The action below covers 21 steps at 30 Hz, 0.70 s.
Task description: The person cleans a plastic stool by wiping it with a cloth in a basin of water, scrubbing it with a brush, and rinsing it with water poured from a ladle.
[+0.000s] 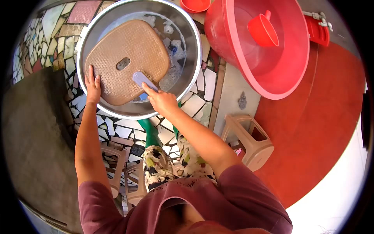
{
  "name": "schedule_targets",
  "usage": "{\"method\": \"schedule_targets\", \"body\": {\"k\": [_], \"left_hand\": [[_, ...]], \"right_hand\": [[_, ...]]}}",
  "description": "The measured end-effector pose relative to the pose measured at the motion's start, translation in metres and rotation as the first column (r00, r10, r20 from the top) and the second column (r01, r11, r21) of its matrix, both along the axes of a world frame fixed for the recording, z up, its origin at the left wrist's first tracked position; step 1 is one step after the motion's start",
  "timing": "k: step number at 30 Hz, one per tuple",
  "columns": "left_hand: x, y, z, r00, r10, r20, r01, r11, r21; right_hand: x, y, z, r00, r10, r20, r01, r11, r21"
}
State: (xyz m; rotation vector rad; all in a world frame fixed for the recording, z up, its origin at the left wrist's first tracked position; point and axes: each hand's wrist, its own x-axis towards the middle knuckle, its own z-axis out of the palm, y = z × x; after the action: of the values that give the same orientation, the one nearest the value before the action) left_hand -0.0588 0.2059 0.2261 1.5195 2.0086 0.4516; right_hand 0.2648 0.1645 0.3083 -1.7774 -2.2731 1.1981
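Note:
A tan plastic stool (134,46) lies with its textured seat facing up in a large metal basin (193,74) of soapy water. The seat has an oval hole through its middle, and its legs are hidden. At the seat's left edge, my left hand (92,87) holds the rim, thumb on top and index finger stretched along it. My right hand (161,99) is closed round a scrub brush (141,80) with a pale purple back, bristles against the seat's lower right part. Something blue (144,96) shows in the water beneath the brush.
A big pink-red tub (288,50) holding a red dipper (264,31) stands to the right. Behind is another red container (194,4). Tan stools (249,142) stand right and near my legs. A faucet (323,19) is at the far right. Stone mosaic (194,105) covers the floor.

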Motion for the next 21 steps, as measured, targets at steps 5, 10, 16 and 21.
{"method": "schedule_targets", "body": {"k": [5,10,16,21], "left_hand": [[0.004,-0.008,-0.008,0.996,0.083,0.029,-0.083,0.996,0.032],[0.029,-0.033,0.014,0.905,0.327,0.273,-0.338,0.941,-0.009],[0.075,-0.117,0.033,0.858,0.393,0.330,-0.439,0.895,0.076],[0.129,-0.199,0.052,0.788,0.488,0.374,-0.510,0.859,-0.047]], "right_hand": [[-0.002,-0.004,0.000,0.999,-0.042,-0.010,0.042,0.998,-0.041],[0.011,-0.032,0.006,1.000,0.017,0.026,-0.013,0.989,-0.147],[0.041,-0.102,0.010,0.991,0.105,0.080,-0.093,0.984,-0.150],[0.092,-0.150,0.026,0.991,0.120,0.052,-0.096,0.938,-0.332]]}}
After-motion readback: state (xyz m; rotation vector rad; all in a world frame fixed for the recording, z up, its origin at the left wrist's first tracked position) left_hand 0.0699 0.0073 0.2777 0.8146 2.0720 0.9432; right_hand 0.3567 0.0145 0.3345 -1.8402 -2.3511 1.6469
